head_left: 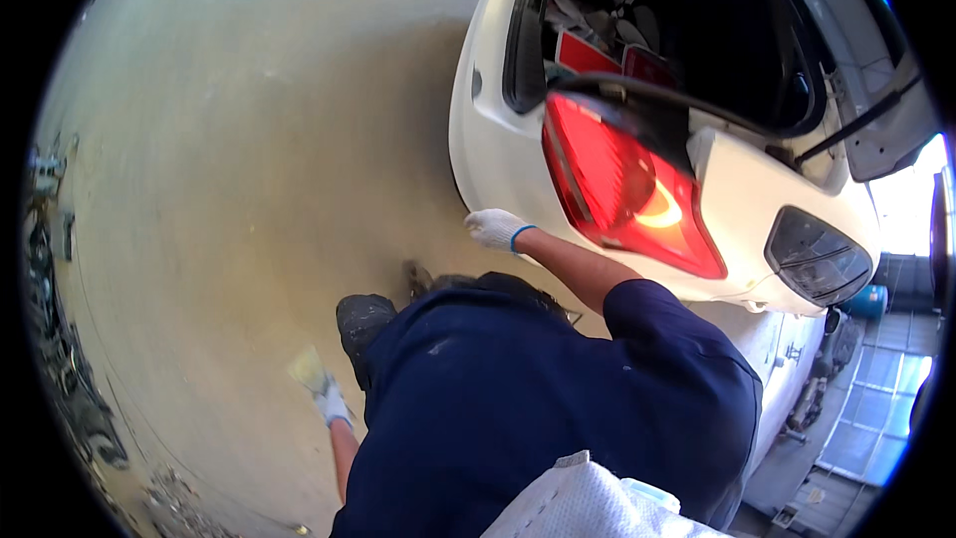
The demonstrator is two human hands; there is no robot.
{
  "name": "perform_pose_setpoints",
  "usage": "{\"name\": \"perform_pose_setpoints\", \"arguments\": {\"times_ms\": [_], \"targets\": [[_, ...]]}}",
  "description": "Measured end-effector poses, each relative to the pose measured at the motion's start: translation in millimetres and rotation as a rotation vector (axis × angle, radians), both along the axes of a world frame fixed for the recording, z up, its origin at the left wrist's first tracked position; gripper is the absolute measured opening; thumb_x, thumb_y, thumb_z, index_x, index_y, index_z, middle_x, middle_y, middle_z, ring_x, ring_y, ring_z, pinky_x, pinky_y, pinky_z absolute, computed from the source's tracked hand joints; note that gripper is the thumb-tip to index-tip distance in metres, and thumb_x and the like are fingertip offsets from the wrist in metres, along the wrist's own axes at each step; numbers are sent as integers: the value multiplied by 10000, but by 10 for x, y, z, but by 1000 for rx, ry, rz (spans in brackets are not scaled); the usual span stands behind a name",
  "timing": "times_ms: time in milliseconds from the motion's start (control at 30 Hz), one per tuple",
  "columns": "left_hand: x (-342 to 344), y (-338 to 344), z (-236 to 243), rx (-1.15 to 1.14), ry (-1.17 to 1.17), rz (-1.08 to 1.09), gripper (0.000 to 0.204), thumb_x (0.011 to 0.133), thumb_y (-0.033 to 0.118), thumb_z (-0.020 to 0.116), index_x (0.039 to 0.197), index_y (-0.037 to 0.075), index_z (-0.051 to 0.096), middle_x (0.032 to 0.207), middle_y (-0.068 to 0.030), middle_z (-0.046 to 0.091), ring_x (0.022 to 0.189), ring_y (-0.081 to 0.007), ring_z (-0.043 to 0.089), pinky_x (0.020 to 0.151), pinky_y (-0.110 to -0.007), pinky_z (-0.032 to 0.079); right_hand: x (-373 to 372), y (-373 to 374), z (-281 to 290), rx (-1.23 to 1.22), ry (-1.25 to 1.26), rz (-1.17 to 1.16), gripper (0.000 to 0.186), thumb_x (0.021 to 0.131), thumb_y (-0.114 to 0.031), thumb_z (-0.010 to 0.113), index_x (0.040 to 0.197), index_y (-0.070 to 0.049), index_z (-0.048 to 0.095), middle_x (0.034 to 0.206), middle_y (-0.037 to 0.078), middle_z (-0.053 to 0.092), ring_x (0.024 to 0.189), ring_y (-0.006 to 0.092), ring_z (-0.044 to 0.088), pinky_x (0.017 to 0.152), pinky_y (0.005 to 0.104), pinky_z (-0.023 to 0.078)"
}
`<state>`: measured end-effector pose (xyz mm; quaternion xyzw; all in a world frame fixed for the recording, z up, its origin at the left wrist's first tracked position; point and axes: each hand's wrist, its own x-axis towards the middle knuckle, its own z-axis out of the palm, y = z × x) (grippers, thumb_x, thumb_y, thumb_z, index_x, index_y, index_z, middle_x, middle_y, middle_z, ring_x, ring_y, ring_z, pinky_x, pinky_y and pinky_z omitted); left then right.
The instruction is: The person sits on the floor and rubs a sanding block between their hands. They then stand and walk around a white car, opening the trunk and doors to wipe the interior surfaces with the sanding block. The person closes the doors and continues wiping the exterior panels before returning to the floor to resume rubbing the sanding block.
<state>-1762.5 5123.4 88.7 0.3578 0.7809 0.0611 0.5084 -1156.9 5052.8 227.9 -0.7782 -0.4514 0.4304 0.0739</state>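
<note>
My left hand (333, 403), in a white glove, hangs low at my side. It is closed on a pale yellow, flat, brush-like thing (308, 371), too blurred to name surely. My right hand (494, 229), gloved in white with a blue cuff edge, is at the lower rear corner of a white car (508, 164). Its fingers look curled, and nothing shows in them; whether it touches the body I cannot tell. Just beyond my right forearm is the car's red tail light (622, 179), partly lit up by a yellow glow.
The rear hatch (876, 110) stands raised, held by a black strut (856, 125). Inside the dark cargo space lie red panels (588, 53) and jumbled items. Concrete floor (249, 139) stretches to my left, with dark car parts (60, 339) along its far-left edge. More parts (812, 399) lie at the right.
</note>
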Motion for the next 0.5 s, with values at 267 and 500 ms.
{"name": "perform_pose_setpoints", "arguments": {"times_ms": [267, 500], "targets": [[486, 2134, -445, -141, 203, -235, 299, 815, 299, 760, 998, 78, 677, 751, -29, 638, 581, -145, 553, 509, -346, 447, 907, 2517, 235, 144, -112, -147, 346, 891, -188, 544, 1175, -45, 680, 1085, 226, 708, 1027, 398, 672, 916, 451, 526], [2180, 5911, -502, -81, 198, -419, 166, 760, 185, 760, 851, 112, 642, 681, -8, 590, 530, -149, 536, 447, -369, 427, 1528, 3226, -36, -144, 121, -322, 473, 867, -288, 614, 1278, -56, 652, 1248, 193, 677, 1185, 351, 628, 1029, 397, 481]]}}
